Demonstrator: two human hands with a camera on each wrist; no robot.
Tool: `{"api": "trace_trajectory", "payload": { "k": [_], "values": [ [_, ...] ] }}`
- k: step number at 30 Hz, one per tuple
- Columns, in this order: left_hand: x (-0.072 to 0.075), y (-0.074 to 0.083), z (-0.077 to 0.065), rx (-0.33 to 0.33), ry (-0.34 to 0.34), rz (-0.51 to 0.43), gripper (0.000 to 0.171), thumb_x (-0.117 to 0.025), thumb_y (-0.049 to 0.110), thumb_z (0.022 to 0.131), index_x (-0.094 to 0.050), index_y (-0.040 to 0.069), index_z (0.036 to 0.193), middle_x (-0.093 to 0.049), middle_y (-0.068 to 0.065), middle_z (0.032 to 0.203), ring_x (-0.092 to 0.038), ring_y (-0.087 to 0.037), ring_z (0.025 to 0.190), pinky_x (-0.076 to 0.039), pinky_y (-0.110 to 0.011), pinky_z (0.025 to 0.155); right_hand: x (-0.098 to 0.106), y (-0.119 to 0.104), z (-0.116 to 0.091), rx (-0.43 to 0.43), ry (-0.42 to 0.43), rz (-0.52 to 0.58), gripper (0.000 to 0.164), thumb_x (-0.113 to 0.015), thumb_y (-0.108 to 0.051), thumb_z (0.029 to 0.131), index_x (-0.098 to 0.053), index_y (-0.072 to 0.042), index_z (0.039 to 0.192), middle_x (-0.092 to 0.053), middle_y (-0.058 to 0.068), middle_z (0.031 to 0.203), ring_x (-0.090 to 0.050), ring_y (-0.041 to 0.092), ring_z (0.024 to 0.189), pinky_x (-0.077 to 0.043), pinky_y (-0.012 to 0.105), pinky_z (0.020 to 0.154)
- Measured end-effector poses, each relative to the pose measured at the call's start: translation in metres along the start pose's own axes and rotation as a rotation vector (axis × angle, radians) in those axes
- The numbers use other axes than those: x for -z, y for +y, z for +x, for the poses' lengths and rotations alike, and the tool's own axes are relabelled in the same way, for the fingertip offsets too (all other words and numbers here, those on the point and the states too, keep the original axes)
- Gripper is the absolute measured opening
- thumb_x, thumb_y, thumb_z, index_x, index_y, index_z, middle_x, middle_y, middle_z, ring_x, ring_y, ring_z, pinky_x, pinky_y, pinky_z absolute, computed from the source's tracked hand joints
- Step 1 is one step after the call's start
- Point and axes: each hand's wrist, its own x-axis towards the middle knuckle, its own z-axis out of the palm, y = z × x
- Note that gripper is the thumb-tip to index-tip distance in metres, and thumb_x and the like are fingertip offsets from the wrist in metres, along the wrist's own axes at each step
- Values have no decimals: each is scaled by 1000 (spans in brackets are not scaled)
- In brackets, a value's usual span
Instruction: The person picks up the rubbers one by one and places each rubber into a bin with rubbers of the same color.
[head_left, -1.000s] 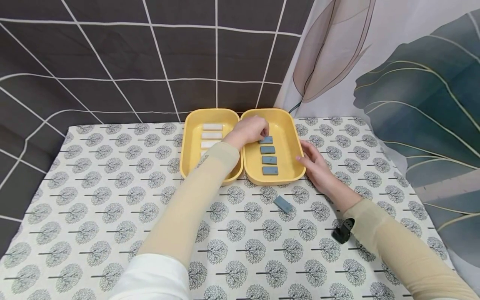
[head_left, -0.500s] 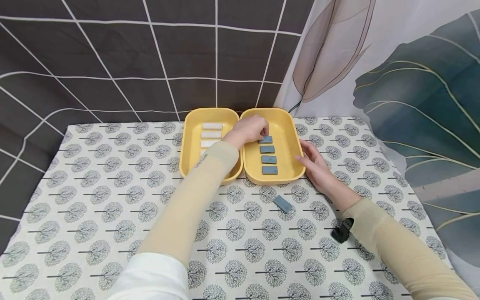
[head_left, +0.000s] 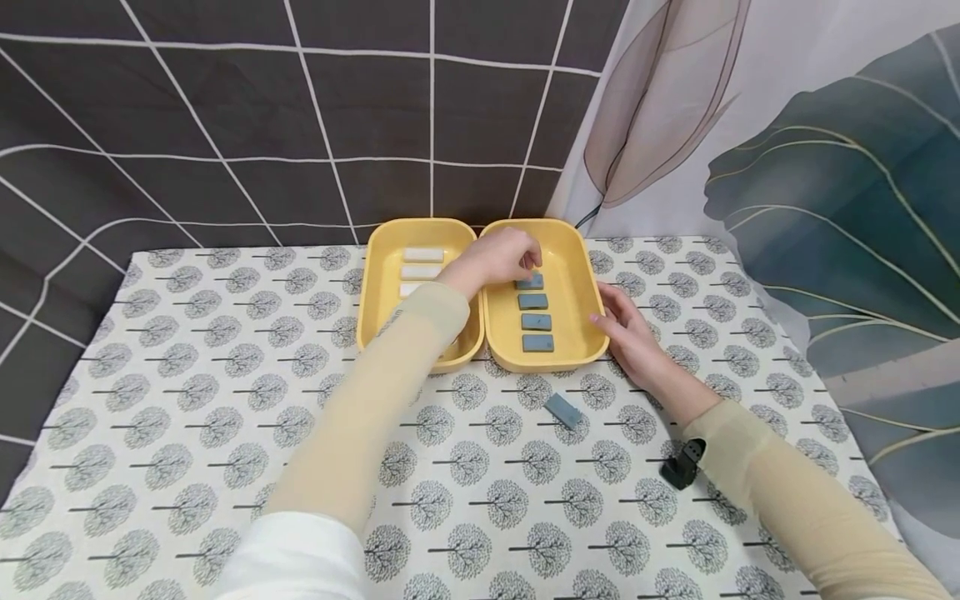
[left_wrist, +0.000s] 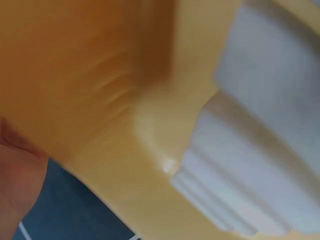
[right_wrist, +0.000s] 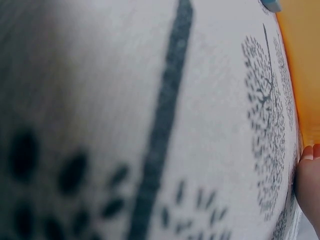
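Observation:
My left hand [head_left: 501, 254] reaches across into the right yellow tray [head_left: 573, 287], bent fingertips right at the farthest blue-grey block [head_left: 530, 282]; I cannot tell whether they still pinch it. Toward me from it, more blue-grey blocks lie in a column, the nearest a flat rectangular block [head_left: 537, 342]. My right hand [head_left: 633, 333] grips the same tray's right wall, thumb over the rim and fingers outside. One loose blue-grey block [head_left: 562, 411] lies tilted on the cloth before this tray. In the left wrist view, part of my left hand [left_wrist: 20, 185] shows at the edge.
A second yellow tray [head_left: 371, 312] adjoins on the left, with white blocks [head_left: 422, 272] in a column, partly hidden by my left forearm. A tree-patterned cloth [head_left: 247, 433] covers the table. Behind it hangs a dark gridded curtain [head_left: 360, 108]. A black wrist camera [head_left: 682, 465] sits at my right cuff.
My left hand and forearm have shifted slightly left, and the fingertips sit a little higher over the farthest block. My right hand keeps its place on the tray.

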Motion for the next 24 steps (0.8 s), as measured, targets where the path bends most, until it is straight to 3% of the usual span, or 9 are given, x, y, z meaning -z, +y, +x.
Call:
{"api": "trace_trajectory", "payload": {
  "k": [7,11,18,24],
  "values": [
    [19,17,-9,-47,-13,14,25,-71,11,98,-76,6,122,-78,-7,115,-69,-19,109,-56,-31,103,-1,-1,0,-10,-7,-14,66,-49,-2,105,-26,-5,166,-30,18,168,-48,8,135,-50,13,109],
    [28,27,-15,-72,-29,-8,26,-71,12,99,-76,7,125,-78,-5,118,-69,-17,111,-56,-30,103,-1,-1,1,-12,-9,-19,65,-49,-3,105,-25,-5,166,-27,21,170,-48,8,136,-51,13,109],
    [37,43,-31,-148,-34,-35,26,-71,14,101,-76,6,125,-78,-5,119,-71,-17,111,-56,-28,103,-2,-3,0,-32,-6,-22,66,-48,-3,105,-23,-6,167,-24,21,172,-40,21,149,-48,16,114],
    [39,57,-46,-185,8,-30,23,-72,16,101,-77,9,122,-79,-2,116,-72,-14,108,-57,-25,100,-3,-3,-1,-22,-5,-18,67,-48,-2,105,-22,-4,167,-23,22,173,-43,15,143,-48,14,112]
  ]
}}
